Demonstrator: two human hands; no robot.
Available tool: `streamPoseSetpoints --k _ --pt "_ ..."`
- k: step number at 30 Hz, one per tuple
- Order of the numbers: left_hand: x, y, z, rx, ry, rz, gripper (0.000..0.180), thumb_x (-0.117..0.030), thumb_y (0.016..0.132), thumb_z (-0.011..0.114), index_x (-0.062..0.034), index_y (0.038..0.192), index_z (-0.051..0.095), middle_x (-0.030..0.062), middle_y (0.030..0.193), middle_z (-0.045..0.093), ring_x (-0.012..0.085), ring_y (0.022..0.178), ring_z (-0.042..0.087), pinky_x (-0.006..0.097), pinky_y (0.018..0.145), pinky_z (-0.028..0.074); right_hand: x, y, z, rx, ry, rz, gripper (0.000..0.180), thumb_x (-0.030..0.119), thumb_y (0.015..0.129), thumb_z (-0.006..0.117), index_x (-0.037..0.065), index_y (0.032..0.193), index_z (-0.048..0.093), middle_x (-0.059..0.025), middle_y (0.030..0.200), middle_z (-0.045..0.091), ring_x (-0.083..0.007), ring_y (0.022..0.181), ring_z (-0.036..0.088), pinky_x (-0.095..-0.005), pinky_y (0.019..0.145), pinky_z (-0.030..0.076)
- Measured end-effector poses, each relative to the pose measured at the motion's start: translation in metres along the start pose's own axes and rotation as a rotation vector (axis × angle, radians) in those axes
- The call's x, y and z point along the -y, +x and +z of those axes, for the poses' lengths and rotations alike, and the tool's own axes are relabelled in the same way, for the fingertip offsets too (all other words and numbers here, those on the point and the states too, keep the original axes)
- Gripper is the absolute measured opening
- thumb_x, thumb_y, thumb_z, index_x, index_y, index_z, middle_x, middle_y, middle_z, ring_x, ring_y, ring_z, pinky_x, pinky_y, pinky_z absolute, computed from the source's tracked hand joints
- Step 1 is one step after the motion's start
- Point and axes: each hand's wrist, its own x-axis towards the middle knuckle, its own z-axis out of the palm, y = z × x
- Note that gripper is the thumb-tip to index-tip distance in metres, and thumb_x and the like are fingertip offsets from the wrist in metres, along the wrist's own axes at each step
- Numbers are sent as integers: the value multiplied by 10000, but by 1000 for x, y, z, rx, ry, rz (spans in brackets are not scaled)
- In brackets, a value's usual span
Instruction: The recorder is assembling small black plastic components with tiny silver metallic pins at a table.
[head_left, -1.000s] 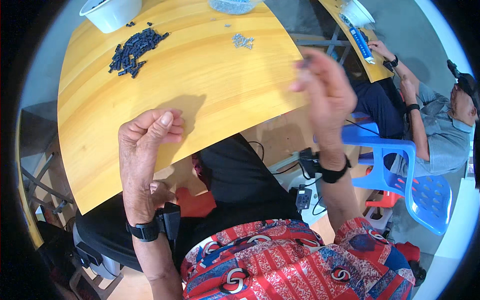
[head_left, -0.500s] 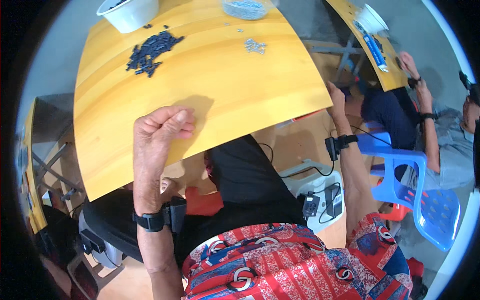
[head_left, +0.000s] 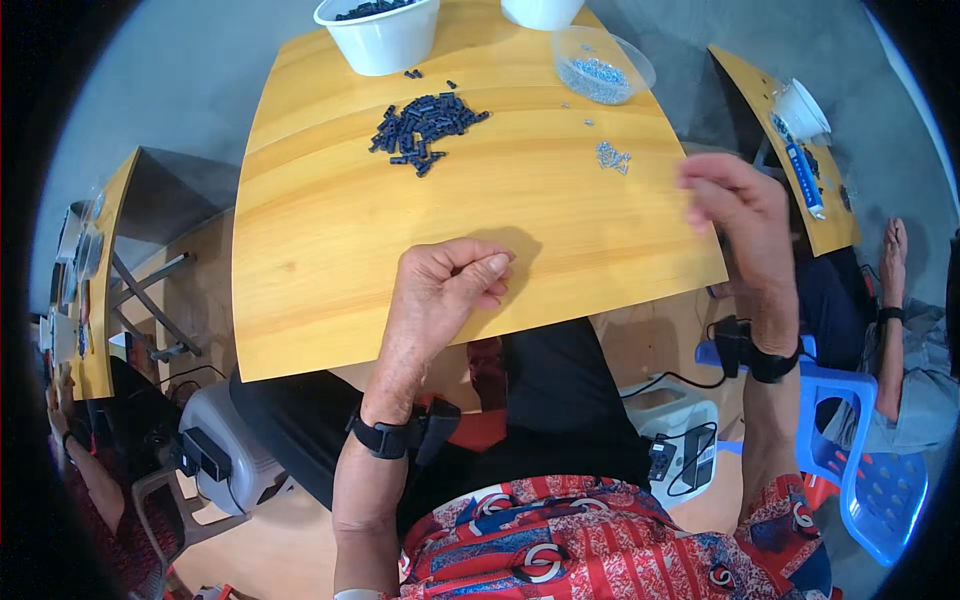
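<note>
Clock: we read the tabletop (head_left: 330, 250) as the dial, far edge at 12.
Black pieces: loose pile (head_left: 430, 125) at 11 o'clock, short dark tubes by the look of them, a few strays beyond it.
Silver pieces: small scatter (head_left: 613, 159) at 2 o'clock, well apart from the black pile.
Containers: white tub (head_left: 385, 52) of black parts, far 11; clear bowl (head_left: 630, 55) of silver bits, 1; second white tub (head_left: 543, 14), cut off, past 12.
Left hand: (head_left: 440, 290) near 6–7, fingers curled, thumb closed on the index; we can't tell whether anything sits inside the pinch.
Right hand: (head_left: 745, 215) at 3, by the table edge, blurred; fingers look bent, but we can't tell how far apart or if they hold anything.
Handling: we'd keep the left pinch steady and low over wood, so drops land on the table.
Picking: we'd lift single pieces by fingertip, from the pile's near side; silver bits look easy to scatter.
Edge care: we'd keep the right hand inboard of 3; pieces could fall.
</note>
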Motion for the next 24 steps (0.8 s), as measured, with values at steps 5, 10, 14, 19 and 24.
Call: streamPoseSetpoints --k 5,10,14,19,24 --pt "3 2 -7 75 -51 39 153 -104 881 610 17 941 681 67 788 675 109 688 623 243 629 527 33 54 102 313 -268 -285 161 122 813 594 37 928 668 -107 793 666 -189 666 648 -280 593 494" --pt "4 -2 -11 88 -105 48 151 -95 882 608 20 950 679 69 803 677 107 691 623 232 639 524 10 109 162 323 -433 -448 148 136 771 580 61 840 687 -123 728 662 -275 708 647 -369 664 502" --pt "4 -5 -17 99 -197 8 155 -91 879 615 25 961 677 74 812 679 102 679 621 225 637 519 1 122 186 337 -581 -543 127 109 773 592 39 848 668 -126 813 657 -268 728 634 -358 665 493" --pt "6 -3 -17 130 -201 3 174 -104 876 623 34 969 673 70 810 678 94 666 614 218 633 515 -16 126 197 355 -608 -697 79 79 770 595 31 817 636 -118 755 602 -292 750 596 -366 657 480" --pt "4 0 -15 137 -213 8 177 -110 879 622 39 958 674 63 803 675 87 654 605 211 624 510 -18 120 197 358 -634 -739 70 58 760 592 47 827 609 -109 766 554 -305 724 573 -389 633 469"
